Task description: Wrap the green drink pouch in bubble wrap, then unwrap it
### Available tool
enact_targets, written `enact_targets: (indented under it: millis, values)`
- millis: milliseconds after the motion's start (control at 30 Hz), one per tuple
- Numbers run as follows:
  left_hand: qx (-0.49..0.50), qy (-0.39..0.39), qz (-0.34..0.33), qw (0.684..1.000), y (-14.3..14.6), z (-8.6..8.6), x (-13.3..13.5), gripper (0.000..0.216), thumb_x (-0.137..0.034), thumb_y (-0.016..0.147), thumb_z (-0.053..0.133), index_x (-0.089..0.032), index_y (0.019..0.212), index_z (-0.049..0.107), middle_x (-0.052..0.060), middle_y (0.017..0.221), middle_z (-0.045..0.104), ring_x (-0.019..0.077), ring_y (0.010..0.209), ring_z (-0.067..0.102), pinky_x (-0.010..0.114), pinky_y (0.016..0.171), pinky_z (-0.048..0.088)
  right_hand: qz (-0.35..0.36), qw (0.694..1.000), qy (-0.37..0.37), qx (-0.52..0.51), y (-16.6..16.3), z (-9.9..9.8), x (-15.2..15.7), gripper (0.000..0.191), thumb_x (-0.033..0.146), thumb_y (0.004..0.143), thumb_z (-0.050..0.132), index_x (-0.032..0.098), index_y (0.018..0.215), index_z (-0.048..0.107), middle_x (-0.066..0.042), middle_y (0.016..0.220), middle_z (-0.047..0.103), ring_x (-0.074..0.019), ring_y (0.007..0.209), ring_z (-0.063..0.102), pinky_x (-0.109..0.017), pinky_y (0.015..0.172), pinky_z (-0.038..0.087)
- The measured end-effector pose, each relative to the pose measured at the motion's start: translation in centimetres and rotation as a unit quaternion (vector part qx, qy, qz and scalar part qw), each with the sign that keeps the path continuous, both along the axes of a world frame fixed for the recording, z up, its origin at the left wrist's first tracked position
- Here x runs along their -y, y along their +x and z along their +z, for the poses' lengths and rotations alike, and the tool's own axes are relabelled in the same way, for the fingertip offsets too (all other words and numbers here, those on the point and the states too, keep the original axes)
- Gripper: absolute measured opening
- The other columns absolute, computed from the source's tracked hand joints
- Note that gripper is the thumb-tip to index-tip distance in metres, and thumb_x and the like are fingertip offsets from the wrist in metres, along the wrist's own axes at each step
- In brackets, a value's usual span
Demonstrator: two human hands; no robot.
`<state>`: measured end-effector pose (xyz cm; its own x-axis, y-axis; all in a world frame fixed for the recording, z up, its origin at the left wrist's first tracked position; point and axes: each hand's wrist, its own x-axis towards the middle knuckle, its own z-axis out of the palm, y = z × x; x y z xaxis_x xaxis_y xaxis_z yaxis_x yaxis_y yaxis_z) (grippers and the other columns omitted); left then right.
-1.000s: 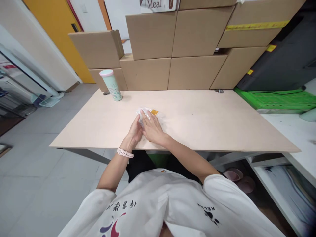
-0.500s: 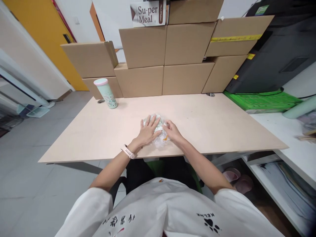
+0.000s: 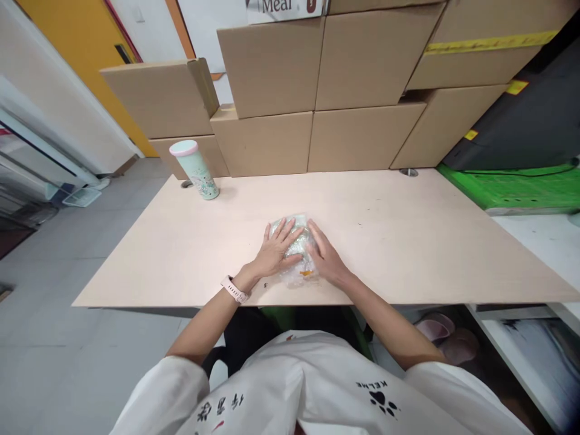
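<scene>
A small bundle of clear bubble wrap (image 3: 298,246) with a bit of orange showing lies on the pale wooden table (image 3: 408,241), near its front edge. My left hand (image 3: 274,251) lies flat on the bundle's left side, fingers spread. My right hand (image 3: 325,256) rests on its right side, fingers stretched out along the wrap. Both hands press on the bundle from above. A white watch sits on my left wrist.
A mint tumbler (image 3: 196,170) with a pink lid stands at the table's back left. Stacked cardboard boxes (image 3: 317,90) line the back edge. A green crate (image 3: 521,187) and a white counter lie to the right. Grey floor on the left.
One second ago both hands were close together on the wrap farther back. They have since pulled it nearer and spread onto either side of the folded bundle; my right hand has flattened since half a second ago.
</scene>
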<state>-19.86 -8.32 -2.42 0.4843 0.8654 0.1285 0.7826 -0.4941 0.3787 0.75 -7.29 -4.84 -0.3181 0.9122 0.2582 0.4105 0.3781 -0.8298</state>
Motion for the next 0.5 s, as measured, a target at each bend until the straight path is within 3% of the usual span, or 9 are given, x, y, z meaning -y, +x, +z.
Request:
enact_targets:
  millis: [67,133,233,333,400,500]
  values:
    - [0.048,-0.014,0.055,0.997,-0.2,0.1,1.2,0.075,-0.051,0.097,0.053,-0.03,0.161,0.019,0.013,0.171,0.004,0.0348,0.157,-0.002,0.065,0.122,0.007,-0.097,0.993,-0.008,-0.069,0.6,0.3,0.0,0.057,0.057,0.097,0.045,0.022,0.141,0.052,-0.013,0.144,0.057,-0.0271,0.128,0.056,-0.043,0.106,0.046]
    - [0.114,0.0,0.133,0.985,-0.4,0.3,2.9,0.075,-0.049,0.097,0.054,-0.028,0.16,0.02,0.015,0.17,0.002,0.0354,0.157,-0.002,0.063,0.121,0.016,-0.163,0.981,-0.042,-0.101,1.3,0.5,0.0,0.047,0.059,0.094,0.048,0.02,0.113,0.066,-0.009,0.106,0.071,-0.0232,0.093,0.066,-0.037,0.083,0.052]
    - [0.186,0.032,0.187,0.964,0.1,0.4,5.8,0.061,-0.045,0.099,0.052,-0.027,0.154,0.033,0.016,0.164,0.027,0.0317,0.154,0.021,0.058,0.12,0.027,-0.127,0.982,-0.114,-0.083,1.7,0.8,0.2,0.042,0.06,0.092,0.052,0.021,0.086,0.066,0.001,0.068,0.06,-0.0162,0.063,0.055,-0.03,0.063,0.044]
    - [0.21,0.028,0.139,0.967,1.3,0.2,7.9,0.063,-0.044,0.095,0.06,-0.029,0.151,0.038,0.014,0.16,0.035,0.0303,0.15,0.029,0.056,0.12,0.03,-0.07,0.982,-0.15,-0.087,1.2,1.0,0.3,0.034,0.055,0.087,0.061,0.021,0.088,0.063,0.003,0.068,0.056,-0.0145,0.064,0.052,-0.028,0.062,0.041]
    - [0.224,0.013,0.115,0.968,2.0,-0.1,8.5,0.076,-0.045,0.089,0.069,-0.031,0.154,0.032,0.013,0.164,0.028,0.0327,0.153,0.023,0.058,0.121,0.027,-0.047,0.976,-0.168,-0.129,0.7,1.3,0.3,0.032,0.052,0.086,0.062,0.02,0.092,0.062,0.001,0.077,0.06,-0.0151,0.072,0.055,-0.028,0.065,0.043]
    - [0.289,-0.022,0.13,0.948,2.5,-0.2,8.7,0.095,-0.048,0.082,0.076,-0.031,0.159,0.021,0.014,0.166,0.021,0.0353,0.154,0.019,0.06,0.123,0.022,-0.012,0.964,-0.188,-0.187,0.2,2.6,0.8,0.031,0.048,0.086,0.062,0.02,0.101,0.062,-0.003,0.093,0.064,-0.0166,0.087,0.06,-0.029,0.073,0.048]
